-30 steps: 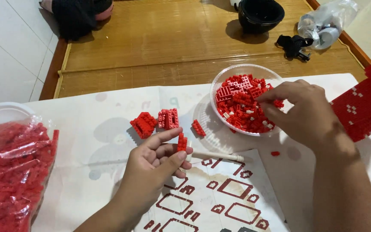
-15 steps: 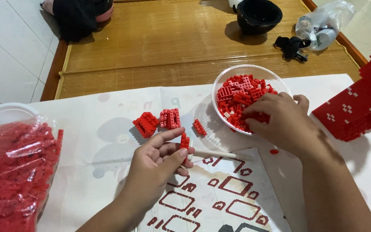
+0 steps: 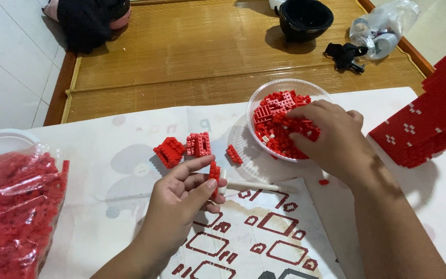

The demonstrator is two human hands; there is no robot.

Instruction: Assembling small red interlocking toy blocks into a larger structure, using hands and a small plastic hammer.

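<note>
Near the middle of the white sheet point(image 3: 130, 150) spread over the floor mat point(image 3: 192, 57), the left hand point(image 3: 179, 199) holds a short stack of red bricks point(image 3: 214, 173) upright, its fingers closed on the piece between thumb and forefinger. Half a second earlier the stack was held in much the same spot; its position is unchanged. The right hand point(image 3: 331, 137) has moved: a second ago it lay at the right rim of the clear bowl point(image 3: 285, 88), and it now reaches further in, fingers curled down among the loose red bricks point(image 3: 274, 121). Whether they grip a brick cannot be told. Judgement: picking from the bowl is under way while the held stack waits.

Count:
- three small red sub-assemblies point(image 3: 192, 145) on the sheet, just left of the bowl
- one thin white tool point(image 3: 249, 185) beside the left hand
- one stray brick point(image 3: 324, 182) below the bowl
- one printed pattern sheet point(image 3: 264, 232) at the near edge
- one bag of red bricks point(image 3: 14, 206) at the left edge
- one large red build point(image 3: 429, 124) at the right edge
- one black bowl point(image 3: 305, 18) at the far edge.
</note>
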